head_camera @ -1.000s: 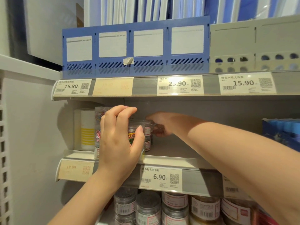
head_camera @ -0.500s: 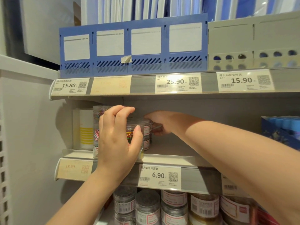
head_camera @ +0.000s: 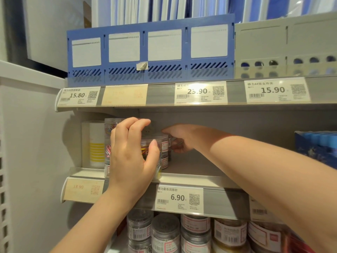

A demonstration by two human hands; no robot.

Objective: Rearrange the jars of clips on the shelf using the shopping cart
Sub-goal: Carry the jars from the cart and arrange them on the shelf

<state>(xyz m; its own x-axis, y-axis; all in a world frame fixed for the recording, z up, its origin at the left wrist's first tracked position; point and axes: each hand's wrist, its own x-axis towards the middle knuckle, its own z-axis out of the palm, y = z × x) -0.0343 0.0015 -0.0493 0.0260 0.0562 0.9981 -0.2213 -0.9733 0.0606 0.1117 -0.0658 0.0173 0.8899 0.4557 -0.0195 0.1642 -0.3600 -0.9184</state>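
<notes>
**Jars of clips under two hands on the middle shelf**

At the front edge of the middle shelf (head_camera: 193, 164), near its left end, stands a clear jar (head_camera: 145, 149) with coloured clips inside. The left hand (head_camera: 131, 157) grips it from the front: the fingers are curled over the lid and the thumb presses on the right side of the jar. Just behind it stand more labelled jars (head_camera: 165, 145), stacked one on another. The right hand (head_camera: 179, 140) reaches deeper into the shelf and meets these from the right. Its fingers are bent, but the fingertips are hidden, so I cannot tell whether they really hold one. A taller jar (head_camera: 109, 129) of coloured clips stands to the left, partly behind the left hand, and beside it is a white container (head_camera: 94, 145) with yellow stripes. Below the front edge sits a price tag (head_camera: 179, 198) reading 6.90. On the lower shelf stand many other jars (head_camera: 165, 229). On the upper shelf stand a blue file rack (head_camera: 149, 50) and a grey file rack (head_camera: 284, 44).
</notes>
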